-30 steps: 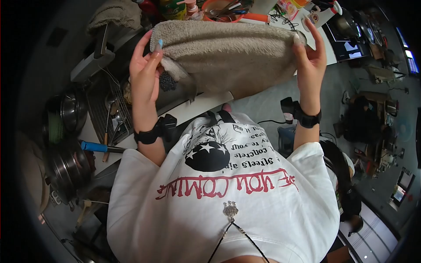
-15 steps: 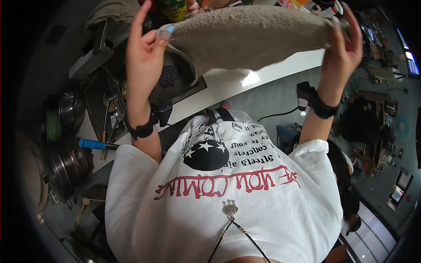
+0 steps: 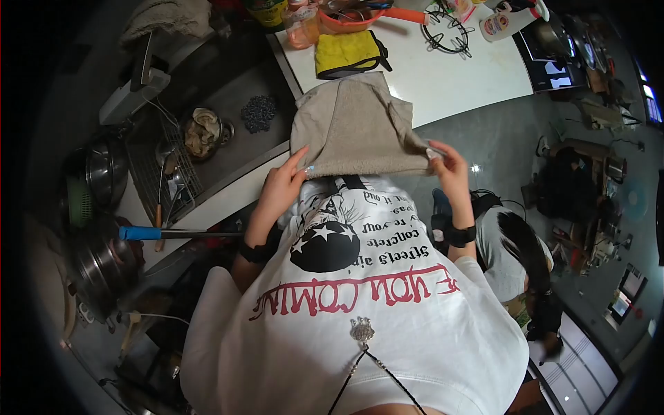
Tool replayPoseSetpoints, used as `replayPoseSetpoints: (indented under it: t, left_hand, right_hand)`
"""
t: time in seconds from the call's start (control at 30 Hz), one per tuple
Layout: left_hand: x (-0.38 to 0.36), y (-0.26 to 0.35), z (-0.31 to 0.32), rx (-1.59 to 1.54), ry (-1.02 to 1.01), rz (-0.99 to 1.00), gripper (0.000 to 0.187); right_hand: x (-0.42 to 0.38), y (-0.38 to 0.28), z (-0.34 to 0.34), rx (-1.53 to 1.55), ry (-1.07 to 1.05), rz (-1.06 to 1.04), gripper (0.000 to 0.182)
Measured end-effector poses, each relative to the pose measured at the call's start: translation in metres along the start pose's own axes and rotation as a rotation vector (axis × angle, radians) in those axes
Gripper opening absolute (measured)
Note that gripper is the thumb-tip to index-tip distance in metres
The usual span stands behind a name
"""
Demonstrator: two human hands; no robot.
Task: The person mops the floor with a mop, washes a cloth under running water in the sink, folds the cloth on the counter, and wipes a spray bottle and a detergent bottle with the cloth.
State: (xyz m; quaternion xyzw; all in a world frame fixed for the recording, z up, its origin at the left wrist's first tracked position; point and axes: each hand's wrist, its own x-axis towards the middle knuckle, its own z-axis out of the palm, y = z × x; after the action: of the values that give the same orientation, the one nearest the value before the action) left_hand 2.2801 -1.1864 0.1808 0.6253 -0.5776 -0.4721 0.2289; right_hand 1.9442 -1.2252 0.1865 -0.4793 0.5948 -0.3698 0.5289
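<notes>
A grey-brown towel [image 3: 360, 135] hangs between my hands, its far part lying over the white counter edge and its near edge close to my shirt. My left hand [image 3: 279, 190] pinches the near left corner between thumb and fingers. At the near right corner, my right hand [image 3: 453, 173] grips the cloth the same way. Just beyond the towel, a folded yellow cloth [image 3: 348, 54] with dark trim lies on the counter. To the left is the dark sink [image 3: 228, 86], with a grey mesh-like clump [image 3: 259, 114] in it.
A metal bowl [image 3: 227, 133] with pale, crumpled contents is by the sink's drying rack [image 3: 169, 173]. An orange pan [image 3: 339, 26], a black wire stand [image 3: 446, 41] and a spray bottle [image 3: 508, 26] stand on the counter [image 3: 470, 83]. Another person [image 3: 505, 252] is at right.
Both hands have come down and towards my body with the towel. Its far part now drapes over the counter edge, and the yellow cloth and the bowl have come into view.
</notes>
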Motion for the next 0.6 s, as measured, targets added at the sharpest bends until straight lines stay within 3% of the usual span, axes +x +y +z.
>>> replayPoseSetpoints:
  t: [0.07, 0.23, 0.3, 0.37, 0.4, 0.43, 0.47, 0.5, 0.53, 0.57, 0.6]
  left_hand:
    - [0.001, -0.001, -0.003, 0.004, 0.026, 0.02, 0.046]
    - [0.036, 0.005, -0.024, -0.012, 0.202, 0.15, 0.044]
    - [0.065, 0.004, -0.033, 0.119, 0.268, 0.047, 0.043]
    - [0.082, 0.007, -0.06, 0.556, 0.229, 0.026, 0.043]
    - [0.079, 0.021, -0.083, 0.53, 0.33, 0.275, 0.045]
    - [0.062, 0.065, -0.109, 0.384, 0.342, 0.376, 0.046]
    - [0.043, 0.093, -0.136, 0.346, 0.406, 0.487, 0.05]
    - [0.019, 0.12, -0.162, 0.138, 0.376, 0.651, 0.047]
    - [-0.005, 0.158, -0.184, -0.69, 0.369, 0.512, 0.04]
    - [-0.024, 0.185, -0.217, -0.365, 0.241, 0.744, 0.032]
    - [-0.043, 0.212, -0.25, -0.047, 0.131, 1.046, 0.043]
  right_hand:
    - [0.003, 0.0, 0.0, -0.09, -0.003, 0.041, 0.028]
    - [0.058, -0.039, 0.013, -0.028, 0.101, -0.211, 0.028]
    - [0.105, -0.035, 0.022, -0.102, 0.053, -0.197, 0.03]
    - [0.133, -0.037, 0.016, -0.636, 0.164, -0.432, 0.033]
    - [0.132, -0.058, 0.005, -0.644, 0.204, -0.535, 0.034]
    - [0.114, -0.1, -0.006, -0.578, 0.228, -0.515, 0.032]
    - [0.096, -0.127, -0.027, -0.116, 0.159, -0.571, 0.035]
    - [0.048, -0.2, -0.012, -0.307, 0.336, -0.771, 0.033]
    - [0.02, -0.232, -0.016, -0.237, 0.285, -1.0, 0.034]
    - [0.002, -0.255, -0.015, -0.151, 0.17, -1.226, 0.034]
    - [-0.012, -0.276, -0.011, -0.108, 0.027, -1.419, 0.035]
